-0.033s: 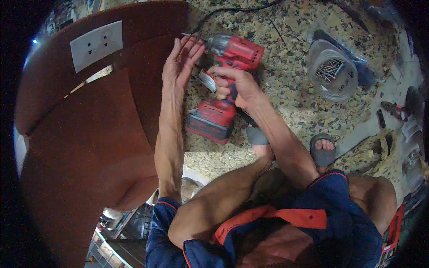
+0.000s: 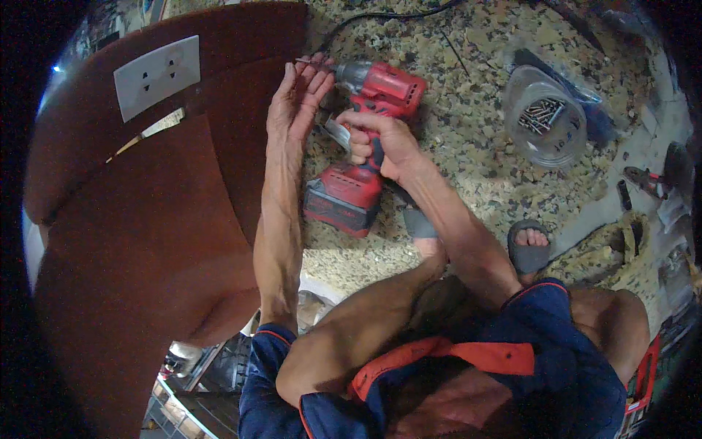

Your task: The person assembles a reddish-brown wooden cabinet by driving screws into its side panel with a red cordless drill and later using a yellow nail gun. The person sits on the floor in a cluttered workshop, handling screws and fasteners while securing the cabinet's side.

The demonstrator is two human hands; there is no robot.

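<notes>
My right hand (image 2: 382,139) is wrapped round the grip of a red and black cordless impact driver (image 2: 395,86), its index finger by the trigger. The tool points left, its battery towards me. Just past its metal nose, my left hand (image 2: 296,99) is held palm up with fingers stretched and the thumb apart. A thin metal piece (image 2: 306,61), perhaps a screw or bit, shows at those fingertips; whether they pinch it is unclear. Beside the left hand stands a large brown panel (image 2: 146,241) bearing a white socket plate (image 2: 157,78) and a slot.
Right of the driver, a clear plastic tub (image 2: 545,117) holds many screws, with a dark blue packet (image 2: 596,121) beside it. Pliers (image 2: 643,179) lie at the far right. A black cable (image 2: 380,14) crosses the speckled floor (image 2: 468,80) at the back. My sandalled foot (image 2: 528,245) is nearer.
The impact driver and my right hand have shifted slightly left, towards the panel. My left hand has hardly moved.
</notes>
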